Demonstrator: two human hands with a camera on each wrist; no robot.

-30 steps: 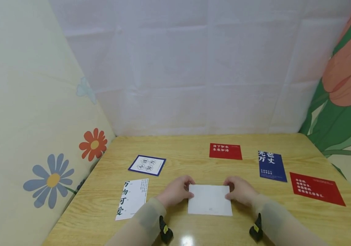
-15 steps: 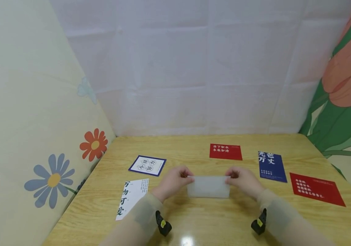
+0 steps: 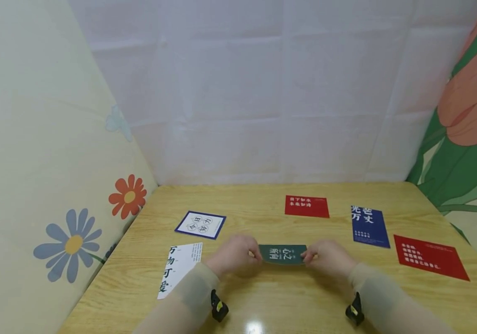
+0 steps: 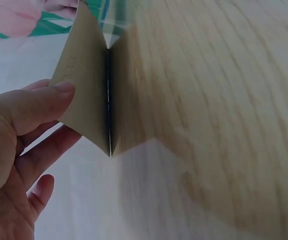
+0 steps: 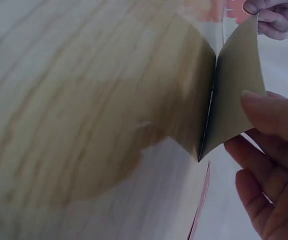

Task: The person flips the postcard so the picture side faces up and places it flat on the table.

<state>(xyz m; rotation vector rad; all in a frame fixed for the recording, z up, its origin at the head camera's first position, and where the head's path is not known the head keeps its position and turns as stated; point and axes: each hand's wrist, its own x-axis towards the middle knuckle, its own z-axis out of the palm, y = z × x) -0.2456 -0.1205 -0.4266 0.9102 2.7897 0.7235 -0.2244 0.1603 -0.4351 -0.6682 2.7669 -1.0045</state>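
Observation:
A dark green card [image 3: 282, 254] with white lettering is held between both hands near the middle of the table. My left hand [image 3: 235, 255] pinches its left end, and my right hand [image 3: 331, 258] pinches its right end. Seen from the left wrist, the card's plain side [image 4: 81, 82] faces the thumb, with fingers behind it. The card stands tilted and slightly bowed, its lower edge meeting its reflection on the glossy tabletop. From the right wrist, the same plain side [image 5: 239, 75] shows under the right thumb.
On the left of the wooden table [image 3: 255, 199] lie a blue-bordered card [image 3: 200, 225] and a white card [image 3: 182, 269]. A red card [image 3: 307, 206] lies at the back, with a blue card [image 3: 370, 226] and another red card [image 3: 431, 256] to the right.
The card lay flat with its white side up, then was lifted and tilted by both hands. Now it has tipped over, so its green lettered side faces the head camera.

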